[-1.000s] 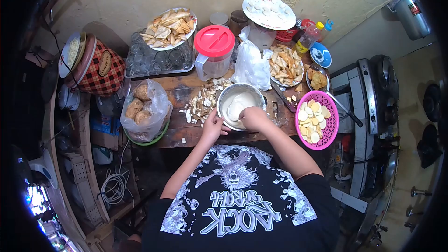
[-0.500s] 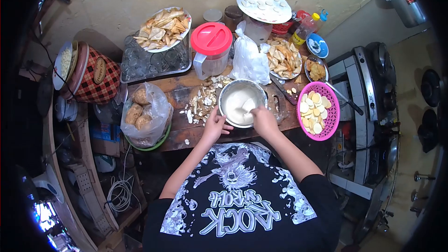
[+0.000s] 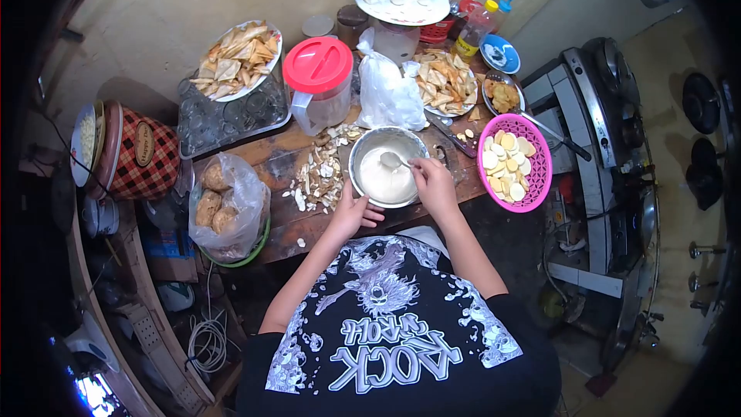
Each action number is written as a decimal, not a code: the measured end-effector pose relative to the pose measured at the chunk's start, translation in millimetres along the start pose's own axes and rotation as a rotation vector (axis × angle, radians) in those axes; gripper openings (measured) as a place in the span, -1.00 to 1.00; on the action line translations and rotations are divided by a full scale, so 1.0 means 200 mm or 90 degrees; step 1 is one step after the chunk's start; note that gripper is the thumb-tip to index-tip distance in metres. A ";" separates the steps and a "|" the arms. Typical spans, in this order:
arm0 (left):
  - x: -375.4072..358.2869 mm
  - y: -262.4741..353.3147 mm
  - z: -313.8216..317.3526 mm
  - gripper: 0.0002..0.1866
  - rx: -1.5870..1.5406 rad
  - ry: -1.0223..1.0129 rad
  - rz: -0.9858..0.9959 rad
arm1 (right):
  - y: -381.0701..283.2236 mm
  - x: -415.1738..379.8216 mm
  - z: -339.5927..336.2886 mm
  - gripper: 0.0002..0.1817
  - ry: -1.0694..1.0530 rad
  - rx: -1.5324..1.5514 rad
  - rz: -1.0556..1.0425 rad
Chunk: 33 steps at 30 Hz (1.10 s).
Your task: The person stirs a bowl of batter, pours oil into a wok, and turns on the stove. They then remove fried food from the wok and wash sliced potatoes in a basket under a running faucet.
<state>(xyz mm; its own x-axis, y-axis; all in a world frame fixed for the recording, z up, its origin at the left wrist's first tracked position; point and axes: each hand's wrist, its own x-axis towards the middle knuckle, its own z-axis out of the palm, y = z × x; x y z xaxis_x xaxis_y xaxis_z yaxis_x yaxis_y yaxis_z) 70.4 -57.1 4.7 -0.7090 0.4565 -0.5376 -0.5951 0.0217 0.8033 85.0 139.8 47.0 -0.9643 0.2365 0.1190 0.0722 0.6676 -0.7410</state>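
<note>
A metal bowl [image 3: 356, 177] of creamy white batter [image 3: 380, 181] stands near the table's front edge. My left hand [image 3: 352, 215] holds its near left side, thumb up along the wall and fingers below the rim. In my right hand [image 3: 434, 185], at the bowl's right rim, is a metal spoon [image 3: 391, 160] by its handle. The spoon's head is over the batter, coated with white. Left of the bowl lie peelings [image 3: 318, 177]. A pink basket [image 3: 543, 179] to the right contains pale slices [image 3: 508, 164].
Behind the bowl stand a white plastic bag [image 3: 392, 100] and a red-lidded pitcher [image 3: 318, 69]. Folded fried pastries [image 3: 239, 58] fill a plate at the back left. A knife [image 3: 455, 137] lies to the right. A bag of brown roots [image 3: 220, 205] sits at left, the stove [image 3: 590, 108] at far right.
The spoon has come up from low in the batter, and its head now shows near the bowl's middle. My left hand stays at the bowl. The whole view has shifted slightly.
</note>
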 end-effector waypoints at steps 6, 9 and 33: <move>-0.05 0.02 -0.02 -0.63 0.299 -0.084 -0.072 | 0.05 0.12 -0.19 -0.64 0.153 0.025 -0.086; -0.07 0.13 0.03 -0.64 0.428 0.052 -0.082 | 0.18 0.12 -0.34 -0.64 0.284 -0.054 -0.035; 0.11 -0.06 0.46 -0.48 0.038 0.407 0.016 | 1.25 -0.11 -0.92 -0.59 0.069 -0.117 0.135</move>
<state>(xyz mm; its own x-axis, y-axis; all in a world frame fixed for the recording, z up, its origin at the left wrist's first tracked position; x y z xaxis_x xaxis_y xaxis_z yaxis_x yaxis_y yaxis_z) 97.0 35.1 6.6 -0.8192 -0.1632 -0.5498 -0.5660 0.0757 0.8209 170.3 431.3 -18.5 -0.8908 0.4517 0.0505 0.3239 0.7089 -0.6265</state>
